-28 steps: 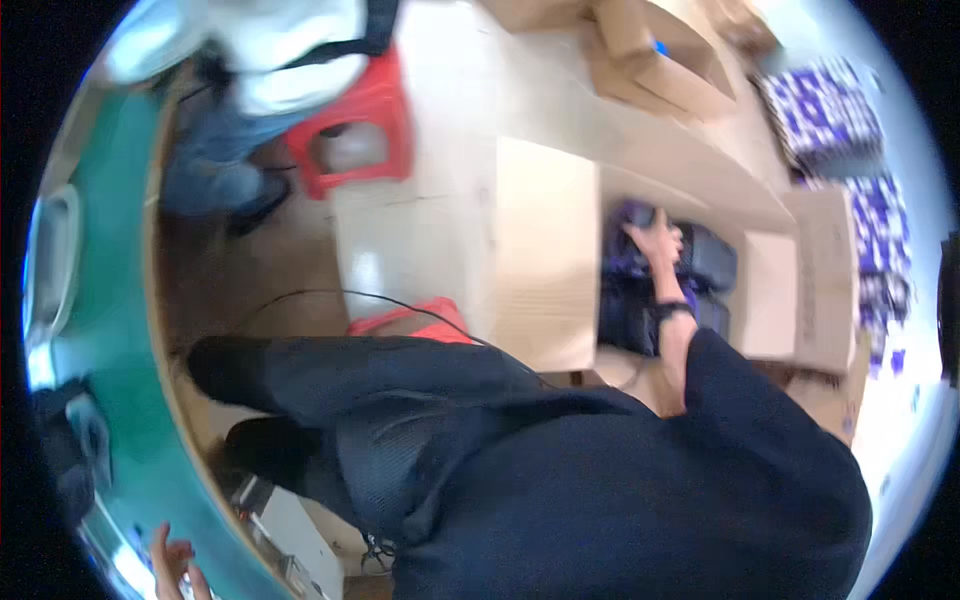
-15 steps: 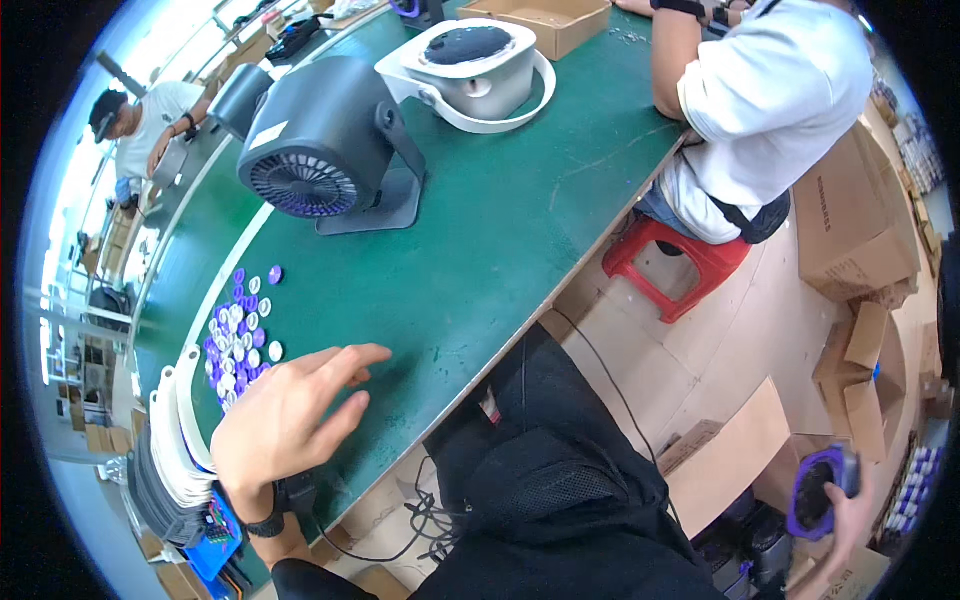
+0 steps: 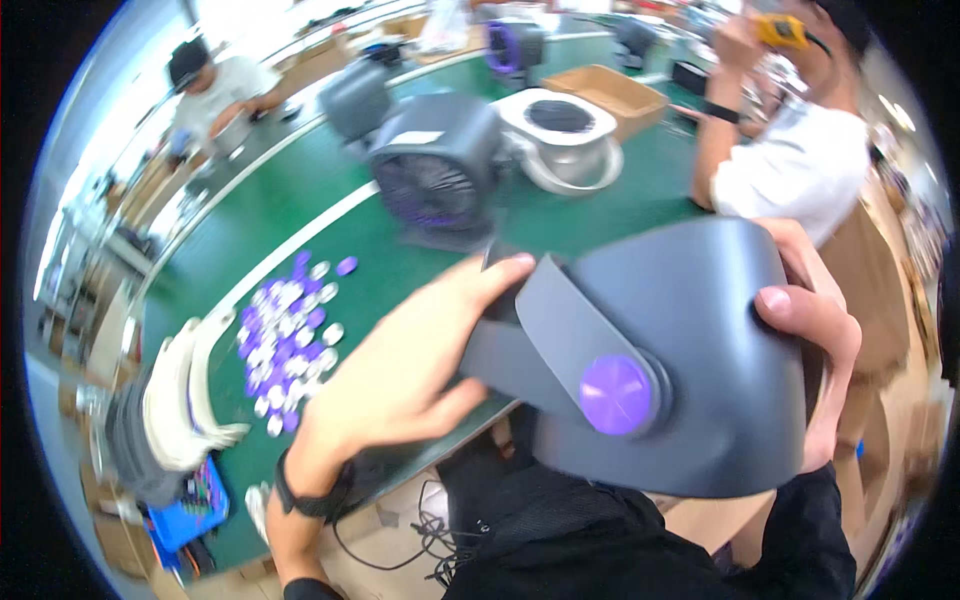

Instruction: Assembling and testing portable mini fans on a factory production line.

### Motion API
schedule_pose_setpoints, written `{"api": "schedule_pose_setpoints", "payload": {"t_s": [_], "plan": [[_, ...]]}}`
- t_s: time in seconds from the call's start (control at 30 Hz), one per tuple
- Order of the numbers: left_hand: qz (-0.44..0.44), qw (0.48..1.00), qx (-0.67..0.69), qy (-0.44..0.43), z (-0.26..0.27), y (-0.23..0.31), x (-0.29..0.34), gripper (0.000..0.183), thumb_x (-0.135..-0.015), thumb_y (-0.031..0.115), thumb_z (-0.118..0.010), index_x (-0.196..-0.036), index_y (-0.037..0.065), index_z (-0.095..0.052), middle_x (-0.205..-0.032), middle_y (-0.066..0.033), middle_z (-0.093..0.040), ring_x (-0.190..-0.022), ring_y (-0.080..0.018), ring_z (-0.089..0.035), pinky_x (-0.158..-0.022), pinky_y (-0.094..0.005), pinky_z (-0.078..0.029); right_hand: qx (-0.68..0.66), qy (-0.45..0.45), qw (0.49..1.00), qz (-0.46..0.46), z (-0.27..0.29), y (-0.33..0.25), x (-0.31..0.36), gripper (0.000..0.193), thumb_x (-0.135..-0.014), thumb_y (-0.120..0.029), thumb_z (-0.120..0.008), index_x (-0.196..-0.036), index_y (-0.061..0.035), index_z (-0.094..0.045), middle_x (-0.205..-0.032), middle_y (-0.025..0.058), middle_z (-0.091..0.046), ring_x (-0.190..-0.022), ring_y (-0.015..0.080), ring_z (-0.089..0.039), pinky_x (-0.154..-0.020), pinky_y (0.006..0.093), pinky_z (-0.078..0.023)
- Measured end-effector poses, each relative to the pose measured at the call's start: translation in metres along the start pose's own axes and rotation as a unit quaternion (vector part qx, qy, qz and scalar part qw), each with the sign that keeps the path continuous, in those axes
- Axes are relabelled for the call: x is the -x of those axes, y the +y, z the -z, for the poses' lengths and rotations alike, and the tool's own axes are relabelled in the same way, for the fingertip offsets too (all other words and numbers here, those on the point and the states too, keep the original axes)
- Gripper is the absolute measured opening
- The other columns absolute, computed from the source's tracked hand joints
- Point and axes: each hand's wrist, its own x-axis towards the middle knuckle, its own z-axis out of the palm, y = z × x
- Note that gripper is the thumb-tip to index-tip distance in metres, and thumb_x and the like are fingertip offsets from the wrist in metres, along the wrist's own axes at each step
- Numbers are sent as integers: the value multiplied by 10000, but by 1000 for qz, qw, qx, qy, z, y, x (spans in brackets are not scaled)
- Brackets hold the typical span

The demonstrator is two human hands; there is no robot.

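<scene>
A dark grey desk fan [image 3: 690,290] with a purple round knob [image 3: 616,394] on its side hangs tilted before me, above my lap and the table edge. My right hand [image 3: 815,325] grips the fan's body at its far right side, thumb over the rim. My left hand [image 3: 400,370] is closed round the flat grey stand bracket [image 3: 505,365], its thumb along the upper edge. On the green table [image 3: 330,225] left of my left hand lies a loose pile of purple and white round caps [image 3: 290,335].
Another grey fan [image 3: 435,165] and a white fan [image 3: 565,140] stand farther back, near a cardboard tray [image 3: 610,100]. Curved white and grey parts [image 3: 175,400] and a blue bin [image 3: 190,510] are at left. A person [image 3: 800,150] sits at right; another [image 3: 220,105] works far left.
My right hand has brought the fan up from beside the open carton at lower right to the table edge. My left hand has moved right and taken hold of its stand. The view has shifted.
</scene>
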Motion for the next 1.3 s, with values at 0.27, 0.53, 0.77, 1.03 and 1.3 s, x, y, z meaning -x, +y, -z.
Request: {"api": "schedule_pose_setpoints", "payload": {"t_s": [0.27, 0.53, 0.77, 1.03, 1.3], "plan": [[312, 941, 123, 41, -6, -16, 78, 272, -999, 201, -610, -959, -25, -465, -578, -148, -656, -506, -283, -662, -496, -369, -483, -13, -153, 985, 81, -25, 65, -61, 825, -439, -282, -833, -1244, -139, -722, -1266, 246, -557, -1067, 407, -618, -930, 448, -498], [336, 938, 74, 34, 9, -14, 115, 420, -895, 229, -739, -1146, -56, -558, -1029, -191, -693, -835, -244, -696, -677, -336, -545, -23, -267, 950, 159, -68, 59, -87, 804, -464, -236, -827, -1262, -220, -726, -1286, 238, -548, -1052, 401, -589, -911, 456, -482], [178, 957, 118, 196, 4, -30, 120, 453, -887, 212, -756, -1260, 24, -581, -1222, -118, -615, -1100, -242, -621, -890, -383, -549, -54, -216, 968, 118, -79, 57, -79, 801, -473, -257, -828, -1260, -178, -701, -1305, 240, -542, -1110, 428, -576, -973, 497, -464], [209, 907, 160, 328, -22, -42, 98, 247, -1014, 233, -568, -925, 3, -557, -828, -82, -611, -744, -150, -584, -665, -306, -501, -23, -176, 980, 91, -82, 52, -67, 773, -507, -269, -831, -1260, -152, -702, -1269, 239, -547, -1090, 416, -584, -929, 473, -494], [237, 879, -35, 413, -2, -60, 77, 372, -1032, 252, -582, -762, 0, -539, -612, -32, -484, -569, -76, -407, -505, -296, -318, 34, -128, 988, 74, -92, 42, -72, 780, -511, -224, -864, -1268, -138, -697, -1214, 232, -542, -1041, 398, -565, -879, 462, -487]]}}
